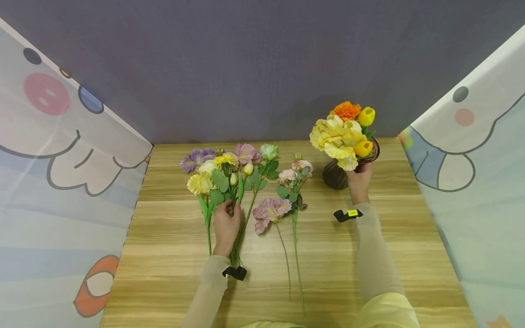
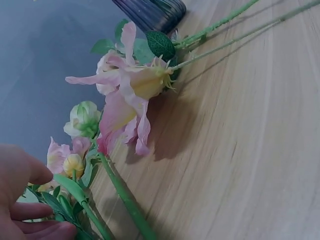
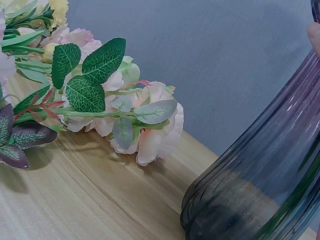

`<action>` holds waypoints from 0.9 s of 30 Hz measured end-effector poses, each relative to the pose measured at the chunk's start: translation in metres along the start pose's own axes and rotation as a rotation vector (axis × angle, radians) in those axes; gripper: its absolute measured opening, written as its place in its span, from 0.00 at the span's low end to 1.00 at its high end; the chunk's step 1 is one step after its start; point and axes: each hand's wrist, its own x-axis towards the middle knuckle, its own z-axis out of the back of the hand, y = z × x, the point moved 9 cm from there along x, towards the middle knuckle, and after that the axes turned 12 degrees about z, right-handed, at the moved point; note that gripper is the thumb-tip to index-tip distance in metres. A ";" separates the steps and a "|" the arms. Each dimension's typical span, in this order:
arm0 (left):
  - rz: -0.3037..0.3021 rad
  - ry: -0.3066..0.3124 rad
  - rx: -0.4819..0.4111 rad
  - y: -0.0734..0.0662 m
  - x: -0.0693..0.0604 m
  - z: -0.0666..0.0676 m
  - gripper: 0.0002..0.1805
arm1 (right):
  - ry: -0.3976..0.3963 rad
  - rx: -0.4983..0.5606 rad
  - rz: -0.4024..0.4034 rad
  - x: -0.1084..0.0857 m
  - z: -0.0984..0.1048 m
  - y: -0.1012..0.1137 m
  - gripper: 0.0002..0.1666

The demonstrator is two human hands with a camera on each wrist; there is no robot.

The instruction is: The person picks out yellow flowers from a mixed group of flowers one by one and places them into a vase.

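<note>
My right hand [image 1: 359, 180] grips a ribbed, tinted glass vase [image 1: 335, 175] near its neck. The vase leans, its mouth toward the right. Yellow tulips [image 1: 366, 117], an orange flower [image 1: 346, 110] and large pale-yellow blooms [image 1: 338, 139] stand in it. In the right wrist view, a fingertip [image 3: 314, 37] shows at the vase's neck, and green stems show through the glass. My left hand [image 1: 227, 225] reaches into a bunch of artificial flowers lying on the table, among green leaves [image 2: 70, 186] and stems. Thumb and fingers are apart there, with leaves between them.
Beside the bunch lie a pink-purple flower [image 1: 272, 211] and a long-stemmed pale-pink rose spray [image 1: 288, 175]. Purple blooms [image 1: 198, 159] and a pale-green one [image 1: 269, 151] top the bunch. A dark panel [image 1: 262, 73] stands behind the wooden table [image 1: 328, 273]; printed curtains [image 1: 49, 182] flank it.
</note>
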 end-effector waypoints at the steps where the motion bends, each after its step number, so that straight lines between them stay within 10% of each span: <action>1: -0.012 0.002 0.018 -0.001 0.000 0.000 0.18 | -0.001 -0.002 0.000 0.000 0.000 0.000 0.31; 27: -0.097 0.105 0.228 -0.002 0.018 -0.016 0.17 | -0.005 -0.011 0.004 0.000 0.001 0.000 0.32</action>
